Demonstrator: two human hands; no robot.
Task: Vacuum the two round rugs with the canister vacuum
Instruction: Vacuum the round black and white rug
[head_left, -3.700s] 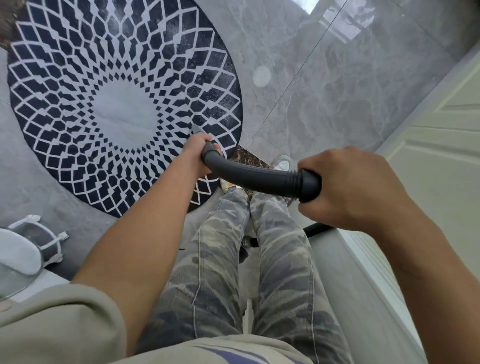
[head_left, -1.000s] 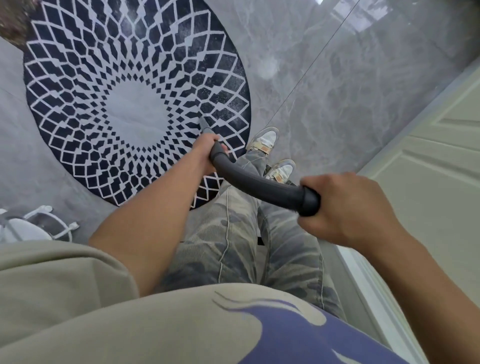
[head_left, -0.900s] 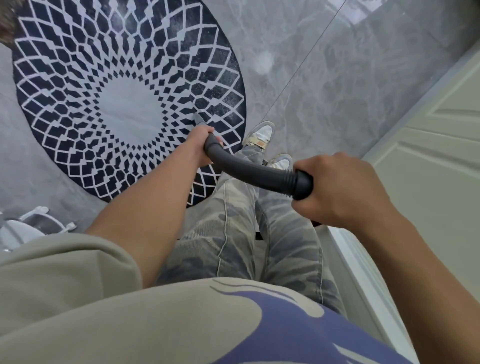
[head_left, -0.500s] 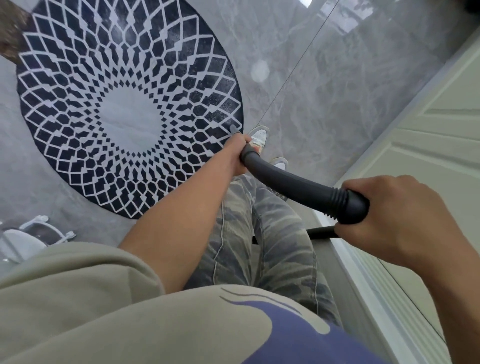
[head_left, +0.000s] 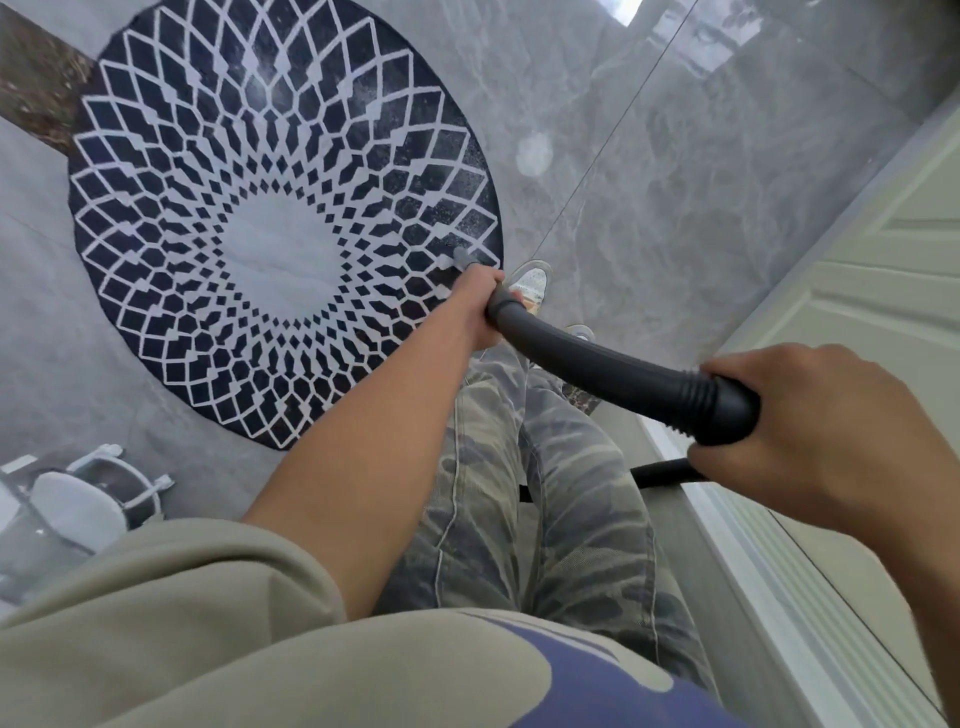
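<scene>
Vacuum wand (head_left: 460, 256) mostly behind left hand (head_left: 480, 304); white object (head_left: 78, 512) partly beyond left edge.

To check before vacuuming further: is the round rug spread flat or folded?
Spread flat: the round rug shows an unbroken curved edge and undistorted pattern; the part behind the left arm is hidden.

- The left hand (head_left: 480, 301) grips the front end of the curved black vacuum handle (head_left: 613, 371).
- The right hand (head_left: 810, 436) grips its ribbed rear end.
- A round black-and-white rug (head_left: 280, 218) lies on the grey tile floor (head_left: 701, 182).
- A grey wand tip (head_left: 461, 257) shows over the rug's edge.
</scene>
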